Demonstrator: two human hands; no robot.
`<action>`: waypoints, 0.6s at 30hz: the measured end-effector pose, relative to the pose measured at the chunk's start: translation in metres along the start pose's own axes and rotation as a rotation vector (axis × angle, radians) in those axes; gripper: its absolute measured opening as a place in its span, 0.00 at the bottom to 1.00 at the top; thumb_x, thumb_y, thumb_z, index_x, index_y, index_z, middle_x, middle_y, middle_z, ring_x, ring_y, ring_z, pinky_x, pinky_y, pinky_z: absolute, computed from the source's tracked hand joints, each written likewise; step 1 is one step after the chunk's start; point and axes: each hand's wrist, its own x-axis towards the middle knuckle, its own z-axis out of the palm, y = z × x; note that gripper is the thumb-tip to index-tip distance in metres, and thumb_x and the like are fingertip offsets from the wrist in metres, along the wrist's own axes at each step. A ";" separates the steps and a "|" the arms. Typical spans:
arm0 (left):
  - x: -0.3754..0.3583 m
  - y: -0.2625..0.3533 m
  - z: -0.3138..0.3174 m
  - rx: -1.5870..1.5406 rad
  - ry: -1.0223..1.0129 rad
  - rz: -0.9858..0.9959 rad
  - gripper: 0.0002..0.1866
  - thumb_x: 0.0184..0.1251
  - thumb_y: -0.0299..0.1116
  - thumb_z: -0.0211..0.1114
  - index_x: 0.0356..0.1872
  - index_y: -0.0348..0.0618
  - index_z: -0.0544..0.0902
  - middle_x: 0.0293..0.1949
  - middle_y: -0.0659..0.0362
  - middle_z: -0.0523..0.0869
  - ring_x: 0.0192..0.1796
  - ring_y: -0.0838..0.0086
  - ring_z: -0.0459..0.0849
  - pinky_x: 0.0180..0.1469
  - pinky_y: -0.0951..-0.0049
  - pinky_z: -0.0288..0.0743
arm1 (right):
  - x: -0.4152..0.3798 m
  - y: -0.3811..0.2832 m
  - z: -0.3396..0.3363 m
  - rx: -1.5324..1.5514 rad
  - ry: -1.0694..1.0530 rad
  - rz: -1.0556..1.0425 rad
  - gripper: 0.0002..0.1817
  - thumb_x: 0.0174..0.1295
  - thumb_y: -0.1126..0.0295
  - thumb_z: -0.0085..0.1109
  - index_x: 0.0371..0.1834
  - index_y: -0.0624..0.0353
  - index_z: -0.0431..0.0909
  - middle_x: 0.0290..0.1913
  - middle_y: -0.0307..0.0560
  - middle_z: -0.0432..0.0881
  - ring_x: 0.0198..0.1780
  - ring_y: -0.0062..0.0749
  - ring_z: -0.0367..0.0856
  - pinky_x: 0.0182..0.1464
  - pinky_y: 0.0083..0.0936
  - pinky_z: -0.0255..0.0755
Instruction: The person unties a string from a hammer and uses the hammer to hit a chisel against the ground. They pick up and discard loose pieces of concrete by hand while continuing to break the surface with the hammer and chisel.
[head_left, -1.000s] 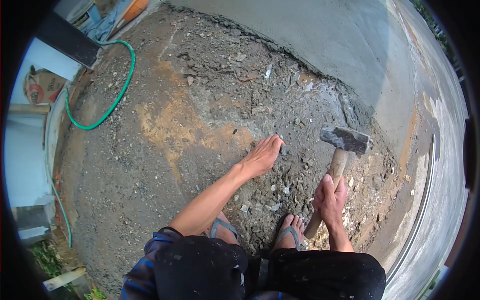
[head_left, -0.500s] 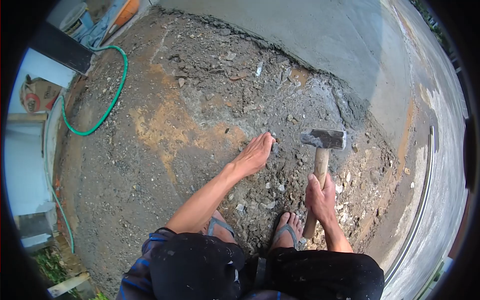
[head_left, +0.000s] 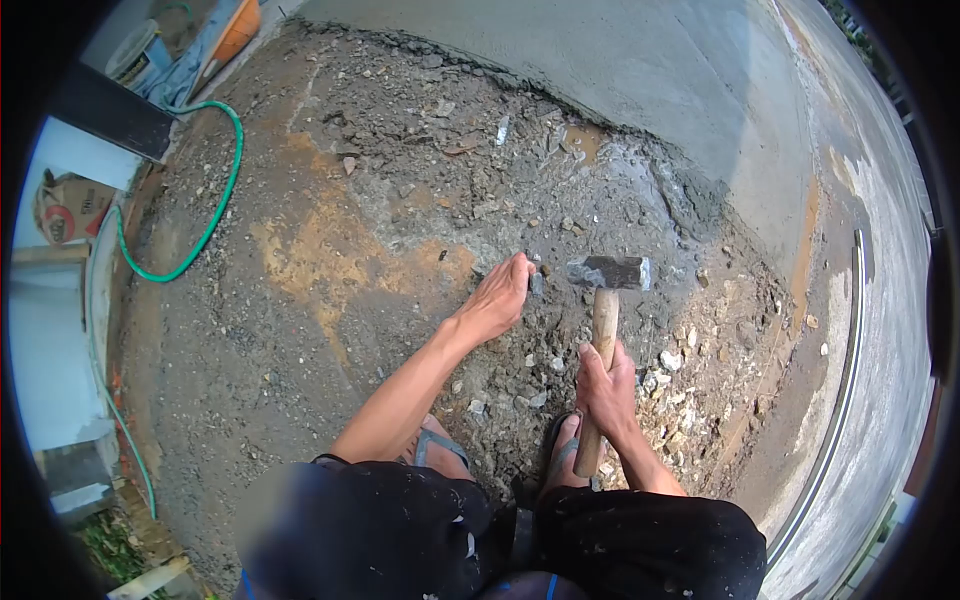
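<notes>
My right hand is wrapped round the wooden handle of a club hammer. Its dark, grey-smeared head hangs over the stony ground, just right of my left hand. The left hand is closed low over the dirt, its thumb and fingers pressed together. A small dark grey piece shows right beside those fingertips; I cannot tell what the hand grips. Loose stones and broken rubble lie below the hands, in front of my sandalled feet.
Smooth grey concrete with a ragged edge spans the top. A green hose curves across the left side, near a paper bag. A bucket and an orange object stand at top left. A long metal strip lies at right.
The hammer has moved left, its head closer to my left hand. The left hand keeps its closed grip at about the same spot on the ground. The whole view has shifted slightly.
</notes>
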 end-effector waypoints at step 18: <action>0.011 -0.014 -0.002 0.000 0.074 0.081 0.25 0.67 0.16 0.49 0.63 0.23 0.54 0.49 0.38 0.74 0.52 0.46 0.76 0.60 0.52 0.70 | -0.014 -0.050 -0.003 0.259 0.051 -0.052 0.10 0.75 0.63 0.52 0.43 0.54 0.63 0.19 0.31 0.63 0.14 0.15 0.60 0.13 0.17 0.56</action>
